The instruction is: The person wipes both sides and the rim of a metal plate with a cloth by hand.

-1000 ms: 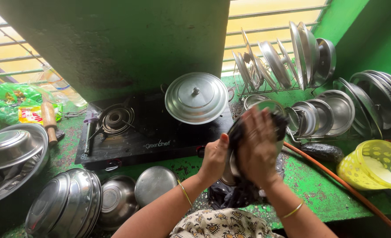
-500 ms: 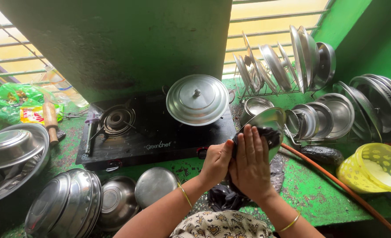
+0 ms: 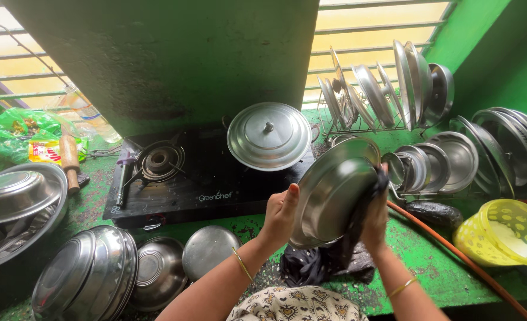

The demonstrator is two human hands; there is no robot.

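Note:
I hold a round steel plate [image 3: 333,190] tilted up on edge in front of me. My left hand [image 3: 280,214] grips its left rim. My right hand [image 3: 375,214] presses a dark cloth [image 3: 326,261] against the plate's right rim and back; the cloth hangs down onto the green counter [image 3: 430,249]. Behind the plate stands a black two-burner gas stove [image 3: 198,178] with a lidded steel pot [image 3: 269,135] on its right burner.
A wire rack [image 3: 382,89] of upright steel plates stands at the back right, with more plates [image 3: 489,151] leaning beside it. A yellow plastic basket [image 3: 504,235] and an orange hose [image 3: 453,249] lie right. Steel bowls [image 3: 91,276] crowd the left; a rolling pin [image 3: 69,157] lies there too.
The plate has turned so its shiny face shows toward me, and my right hand with the cloth has slid from the plate's front to its right rim and back.

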